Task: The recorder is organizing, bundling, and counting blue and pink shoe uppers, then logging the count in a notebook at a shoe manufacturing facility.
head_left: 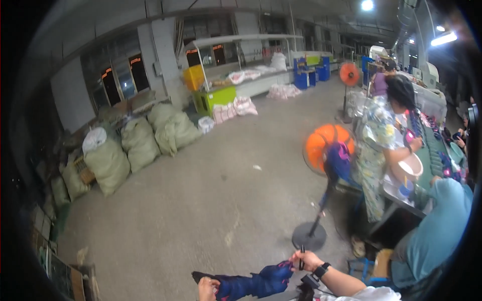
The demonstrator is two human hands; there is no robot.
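Both of my hands are low at the picture's bottom edge. My left hand [208,289] grips one end of a dark blue fabric piece with purple markings [253,284], which stretches across to my right hand [305,261]. That hand, with a black watch on its wrist, pinches the other end of the fabric. It also holds a thin black tool [302,254] that points upward. I cannot tell what kind of tool it is. The concrete floor lies beneath both hands.
A pedestal fan with orange blades [326,145] stands on a round base [309,236] just beyond my right hand. A standing person holds a white bowl [410,166] at a long work table [431,155]. A seated person in a teal top [437,233] is at right. Stuffed green sacks [140,143] line the left.
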